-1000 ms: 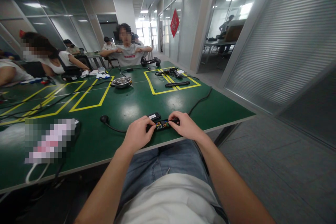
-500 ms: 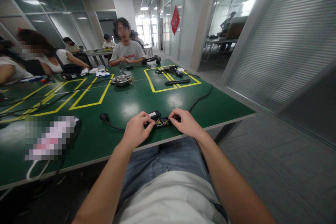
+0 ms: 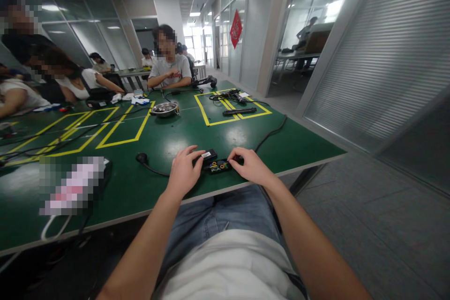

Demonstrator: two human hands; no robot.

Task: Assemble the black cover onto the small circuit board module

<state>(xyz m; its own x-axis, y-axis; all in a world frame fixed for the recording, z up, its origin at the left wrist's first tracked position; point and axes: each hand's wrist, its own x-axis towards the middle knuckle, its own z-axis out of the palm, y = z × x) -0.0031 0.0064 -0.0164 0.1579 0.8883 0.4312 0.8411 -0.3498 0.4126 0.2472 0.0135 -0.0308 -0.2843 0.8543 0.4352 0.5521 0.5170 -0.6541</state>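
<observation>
Black plastic, open at the top with a circuit board (image 3: 220, 167) showing inside, makes up the small casing (image 3: 212, 172) lying on the green table (image 3: 302, 145), close to the near edge and between the person's 2 hands. Its long axis runs left to right, roughly in line with that edge, so 1 short end faces each hand.

The right hand (image 3: 251, 166) is the nearer: its thumb and forefinger curl toward each other right at the casing's right end. Whether those fingertips pinch the casing, a wire or nothing, I cannot tell. From that grip the casing lies directly to the left.

The left hand (image 3: 185, 169) stands with its fingers spread and a clear gap between thumb and forefinger, nothing visible held in it. From there the casing lies to the right, just beyond the thumb.

Just behind the casing, on its far side, rests a black cover (image 3: 210, 154) with a white label, its long axis also running mostly left to right. The left forefinger reaches to the cover's left end; contact there is too small to judge.

1 black plug (image 3: 141, 158) lies left of the left hand, its cord leading in behind that hand, and a dark cable (image 3: 270, 134) curves across the table beyond the right hand.
</observation>
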